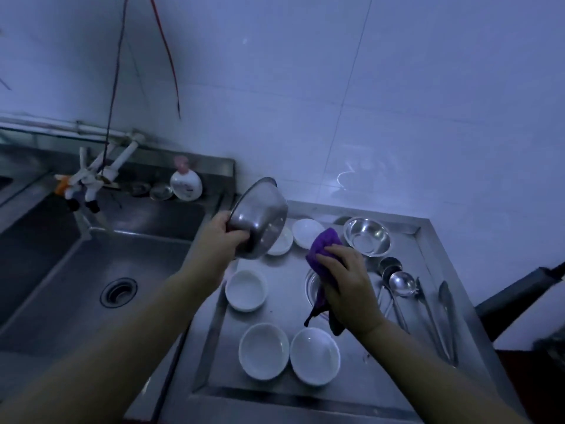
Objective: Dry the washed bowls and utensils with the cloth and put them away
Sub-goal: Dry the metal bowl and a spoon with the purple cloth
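The left hand [227, 237] grips 1 steel bowl [260, 220] by its rim, fingers curled around the near edge, holding it tilted in the air with its underside toward the camera, above the steel draining tray [440, 249]. The right hand [345, 280] is clenched around a purple cloth [324, 243]; a bunched end protrudes above the fingers and a loose tail hangs below the palm. Cloth and lifted bowl are apart, with a gap between them. Just beyond the right fingers, a second steel bowl [367, 236] sits upright on the tray. Below the left fingers, 3 white bowls [246, 289] [264, 351] [315, 356] rest upright on the tray; 2 further white bowls [307, 233] [282, 241] lie behind the lifted bowl. To the right of the right hand lie ladles [402, 283] and tongs [446, 313]. To the left of the left hand sits the sink basin [76, 286], with a soap bottle [186, 182] on its back ledge.
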`<action>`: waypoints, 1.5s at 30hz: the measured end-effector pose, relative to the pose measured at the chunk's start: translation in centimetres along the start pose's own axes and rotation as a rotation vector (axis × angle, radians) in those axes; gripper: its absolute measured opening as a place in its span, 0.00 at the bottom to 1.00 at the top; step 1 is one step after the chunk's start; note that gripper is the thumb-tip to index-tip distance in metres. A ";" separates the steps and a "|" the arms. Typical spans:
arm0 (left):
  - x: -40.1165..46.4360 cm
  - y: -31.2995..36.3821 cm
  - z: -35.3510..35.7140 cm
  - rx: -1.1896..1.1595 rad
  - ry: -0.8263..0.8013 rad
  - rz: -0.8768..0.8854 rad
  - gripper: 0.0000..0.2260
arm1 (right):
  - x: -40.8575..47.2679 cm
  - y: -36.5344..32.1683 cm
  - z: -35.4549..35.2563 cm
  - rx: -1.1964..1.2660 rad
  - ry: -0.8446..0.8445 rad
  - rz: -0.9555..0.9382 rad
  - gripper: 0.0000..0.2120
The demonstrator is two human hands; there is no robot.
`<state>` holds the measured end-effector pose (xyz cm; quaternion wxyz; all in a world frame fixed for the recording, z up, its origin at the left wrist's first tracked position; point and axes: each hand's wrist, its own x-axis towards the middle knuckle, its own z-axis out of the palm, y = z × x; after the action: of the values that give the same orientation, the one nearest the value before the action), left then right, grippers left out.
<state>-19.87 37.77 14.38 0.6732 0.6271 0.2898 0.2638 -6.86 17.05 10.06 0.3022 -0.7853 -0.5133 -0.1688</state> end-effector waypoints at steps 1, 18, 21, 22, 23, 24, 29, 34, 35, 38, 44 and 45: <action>-0.3 -1.2 -1.2 0.108 -0.020 0.018 0.10 | -0.2 0.1 0.4 0.012 0.006 0.027 0.18; -6.4 -12.8 -3.0 1.227 -0.368 0.640 0.14 | -4.2 3.0 1.3 0.055 0.011 0.340 0.18; -6.6 -13.5 0.6 1.204 -0.450 0.711 0.12 | -6.3 4.7 -1.5 -0.019 0.040 0.412 0.18; -6.7 -13.7 2.0 1.190 -0.491 0.738 0.11 | -7.1 5.4 -2.6 -0.050 0.052 0.425 0.19; -7.0 -13.8 3.4 1.180 -0.535 0.765 0.10 | -8.0 6.1 -3.7 -0.078 0.064 0.440 0.19; -7.2 -13.9 4.8 1.176 -0.582 0.793 0.09 | -8.9 6.8 -4.8 -0.101 0.072 0.462 0.19; -8.9 -14.9 12.4 1.183 -0.790 0.893 0.06 | -14.1 10.9 -9.3 -0.219 0.116 0.540 0.20; -11.3 -17.8 18.7 1.257 -0.978 0.905 0.13 | -19.5 14.2 -12.0 -0.239 0.125 0.618 0.22; -11.8 -18.3 19.8 1.275 -0.999 0.902 0.14 | -20.5 14.8 -12.3 -0.238 0.114 0.620 0.23; -13.1 -19.8 22.9 1.325 -1.019 0.890 0.15 | -22.5 16.3 -12.8 -0.217 0.087 0.626 0.23; -14.7 -21.7 25.8 1.339 -0.959 0.788 0.15 | -24.1 18.1 -13.1 -0.118 0.030 0.652 0.21; -14.8 -21.9 25.9 1.343 -0.951 0.771 0.14 | -24.2 18.3 -13.2 -0.094 0.019 0.658 0.21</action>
<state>-11.64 7.58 -5.41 0.0798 0.9838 -0.1557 -0.0403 0.29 -13.85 0.64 0.3084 -0.9205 -0.2211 -0.0929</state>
